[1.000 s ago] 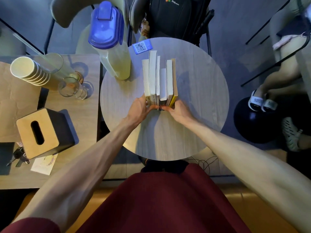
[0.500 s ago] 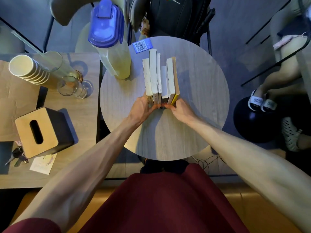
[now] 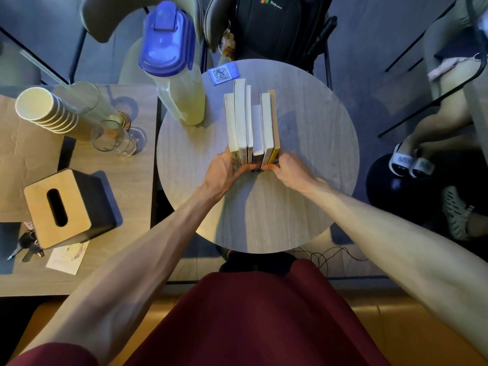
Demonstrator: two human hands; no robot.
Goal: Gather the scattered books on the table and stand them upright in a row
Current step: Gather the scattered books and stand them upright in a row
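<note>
At centre frame the left hand presses its fingers against the left side of the row of books, which stands upright on the round table. The right hand pinches the row's near end from the right. The row's long axis runs away from both hands toward the top of the frame, each hand equally close.

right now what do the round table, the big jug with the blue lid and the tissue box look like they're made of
Round table: pale grey wood-grain top, matte, probably laminate; the grain lines are very even.
Jug: cloudy translucent plastic with a glossy blue plastic lid; yellowish liquid shows through the wall.
Tissue box: light wood-look top with an oval slot over dark sides; whether solid wood or veneer cannot be told.
</note>
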